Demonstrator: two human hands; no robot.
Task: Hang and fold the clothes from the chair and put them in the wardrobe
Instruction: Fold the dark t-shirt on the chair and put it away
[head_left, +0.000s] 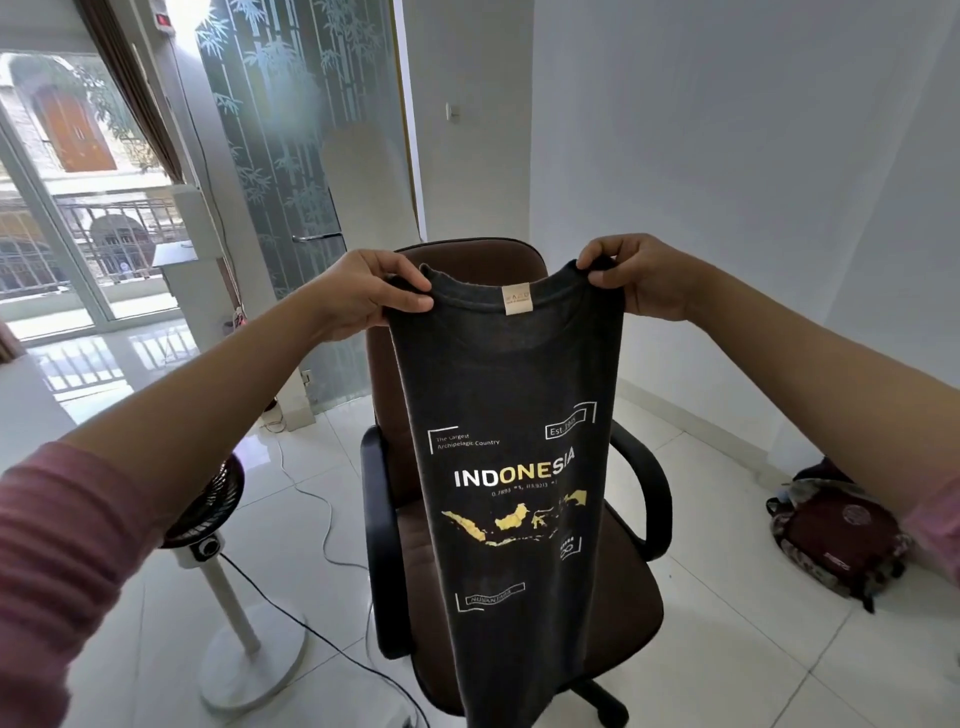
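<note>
Pink sleeves frame the shot, both bare forearms stretched forward, and between them hangs the dark T-shirt, held up in mid-air in front of the brown office chair. Left hand has the left shoulder seam, fingers pinched tight over the fabric; right hand mirrors it on the other shoulder, fingers curled and closed on the cloth. That twin pinch at the collar lets the shirt drop straight under its own weight, so it hangs flat, with the neck label and the INDONESIA print and gold map facing the camera. Looks like an inspection hold: finding the shirt's lay before folding it or slipping it onto a hanger. Sides appear rolled inward, so the sleeves are hidden.

Behind it, the chair's seat shows no other garment that I can make out, though the shirt covers much of it. On the tiled floor, a white pedestal fan stands to the left with its cable trailing, and a maroon backpack lies by the right wall. No wardrobe in sight, so the carry is yet to come.
</note>
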